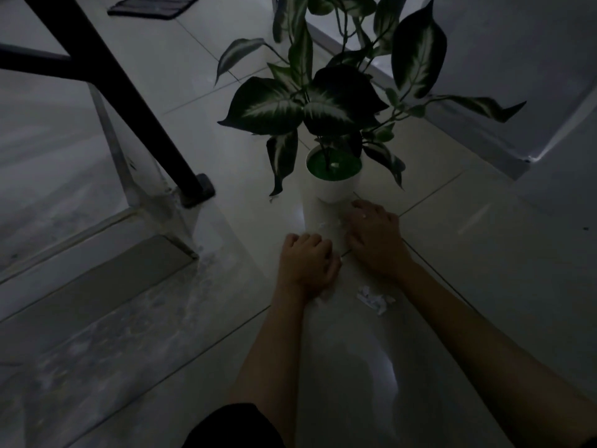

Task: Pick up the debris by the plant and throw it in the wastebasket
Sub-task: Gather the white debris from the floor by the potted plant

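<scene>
A potted plant with dark green and white leaves stands in a tall white pot (326,202) on the pale tiled floor. White paper debris (374,299) lies in a small heap just in front of the pot, between my forearms. More scraps (324,224) lie at the pot's base, and one bit (273,199) sits to its left. My left hand (307,266) rests on the floor in front of the pot, fingers curled in, with a white scrap showing under its heel. My right hand (371,234) lies palm down beside the pot, fingertips on the scraps there. No wastebasket is in view.
A black slanted table leg (135,101) ends in a foot at the left of the pot, next to a pale metal frame (129,163). A white furniture edge (484,147) runs behind the plant on the right. The light is dim.
</scene>
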